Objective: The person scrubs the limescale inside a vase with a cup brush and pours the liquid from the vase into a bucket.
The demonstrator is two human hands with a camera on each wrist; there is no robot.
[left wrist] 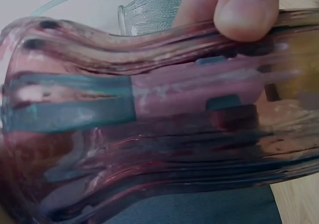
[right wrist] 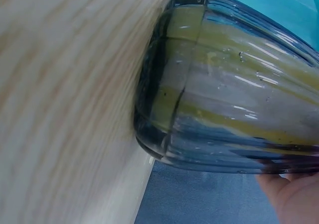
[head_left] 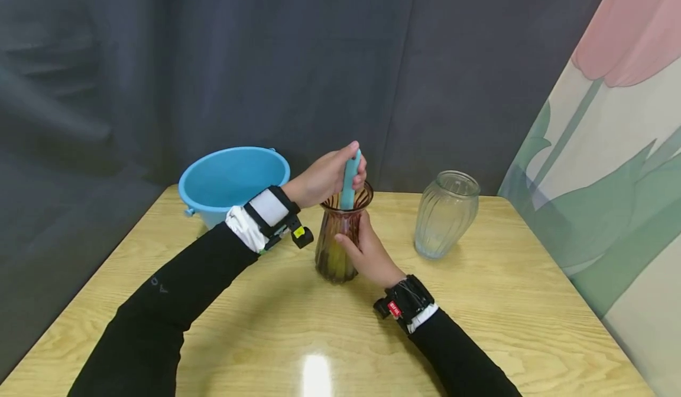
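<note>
Near table centre stands a ribbed amber-brown glass vase [head_left: 339,240], yellowish residue low inside. Left hand [head_left: 326,178] fisted round a turquoise plastic brush handle [head_left: 349,179] plunged into the mouth; right hand [head_left: 367,254] wrapped round the vase's 4 o'clock flank. Best braced firmly, scrubbed straight down. Round blue plastic bucket [head_left: 234,181] at 10 o'clock, clear ribbed glass vase [head_left: 446,214] at 2 o'clock.
</note>
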